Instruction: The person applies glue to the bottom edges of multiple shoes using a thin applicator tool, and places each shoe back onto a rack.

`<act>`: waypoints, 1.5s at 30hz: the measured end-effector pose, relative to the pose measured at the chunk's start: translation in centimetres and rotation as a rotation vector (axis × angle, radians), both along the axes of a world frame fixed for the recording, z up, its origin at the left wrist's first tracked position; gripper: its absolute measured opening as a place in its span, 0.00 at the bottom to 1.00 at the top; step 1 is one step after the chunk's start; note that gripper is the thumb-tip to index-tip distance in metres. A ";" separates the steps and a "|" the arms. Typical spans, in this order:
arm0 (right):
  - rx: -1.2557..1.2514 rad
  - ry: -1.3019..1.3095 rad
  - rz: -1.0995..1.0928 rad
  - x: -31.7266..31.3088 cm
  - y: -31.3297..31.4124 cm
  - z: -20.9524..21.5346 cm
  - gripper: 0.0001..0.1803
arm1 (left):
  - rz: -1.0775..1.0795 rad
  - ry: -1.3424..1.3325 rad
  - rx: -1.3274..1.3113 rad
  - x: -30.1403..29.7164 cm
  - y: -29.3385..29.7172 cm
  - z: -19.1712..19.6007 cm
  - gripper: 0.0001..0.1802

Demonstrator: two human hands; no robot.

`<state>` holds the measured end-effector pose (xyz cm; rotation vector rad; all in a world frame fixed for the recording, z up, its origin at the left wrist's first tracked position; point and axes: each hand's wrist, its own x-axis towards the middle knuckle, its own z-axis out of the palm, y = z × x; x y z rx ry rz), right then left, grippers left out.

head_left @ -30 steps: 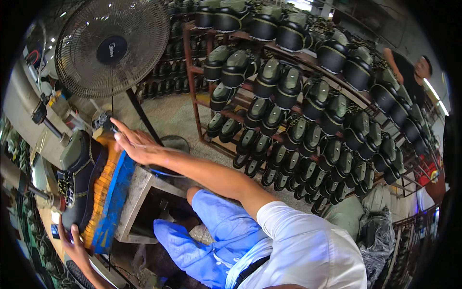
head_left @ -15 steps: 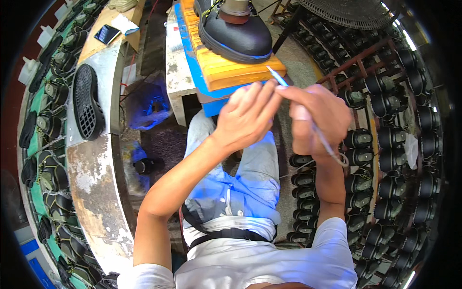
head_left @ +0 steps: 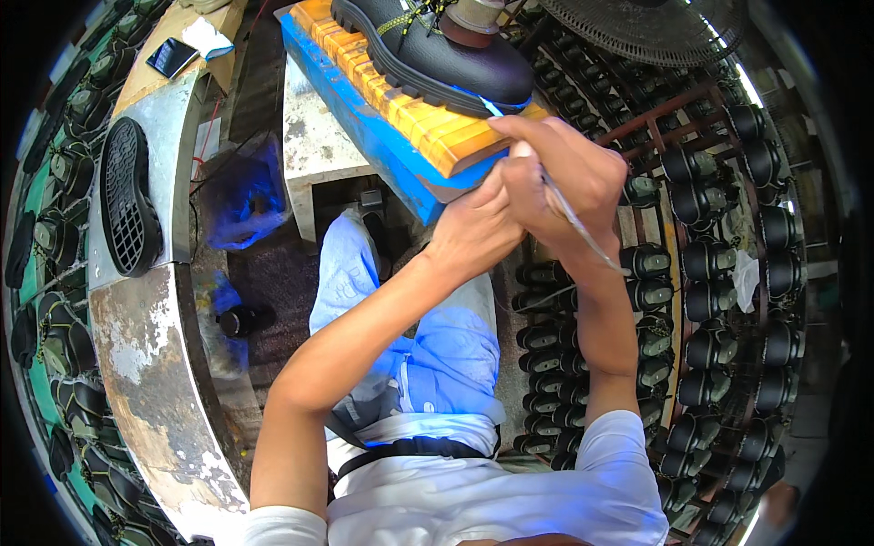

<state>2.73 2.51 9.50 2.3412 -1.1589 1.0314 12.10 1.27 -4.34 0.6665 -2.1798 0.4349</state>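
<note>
A black safety shoe (head_left: 437, 56) with yellow-flecked laces lies on its sole on a ridged yellow block (head_left: 428, 127). A round metal press head (head_left: 472, 20) bears down on its upper. My right hand (head_left: 569, 177) is closed around a slim pale pen-like tool (head_left: 492, 106), whose tip meets the seam between toe and sole. A thin pale cord (head_left: 583, 232) trails from that hand. Just below, my left hand (head_left: 478, 227) is closed, fingers bent together against the right hand by the block's near corner; its fingertips are partly hidden.
Blue metal (head_left: 364, 136) supports the yellow block. Racks of black shoes (head_left: 710, 273) stand on the right, below a fan (head_left: 637, 27). On the left bench lie a black outsole (head_left: 132, 196) and a phone (head_left: 172, 57); a line of shoes (head_left: 68, 337) runs beyond it.
My right hand has brought the tool tip up to the shoe's toe seam. My left hand has come down slightly and close under it. The view has shifted and turned.
</note>
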 end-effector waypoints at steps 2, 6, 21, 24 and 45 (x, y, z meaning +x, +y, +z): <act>0.049 -0.018 -0.003 -0.1 1.0 0.6 0.13 | 0.039 0.056 -0.007 1.4 0.7 1.0 0.25; 0.082 -0.151 0.120 0.8 0.9 0.0 0.12 | -0.092 0.317 0.119 7.0 1.2 2.6 0.21; -0.130 -0.289 0.310 7.4 -10.4 -7.2 0.13 | 0.316 0.636 0.201 21.4 -6.7 3.1 0.31; -0.164 -0.275 0.287 6.5 -11.5 -7.1 0.13 | 0.447 0.549 0.284 21.9 -8.0 3.8 0.42; -0.118 -0.005 0.060 -0.2 -3.7 -4.4 0.17 | -0.031 0.531 0.108 18.3 -14.8 3.0 0.24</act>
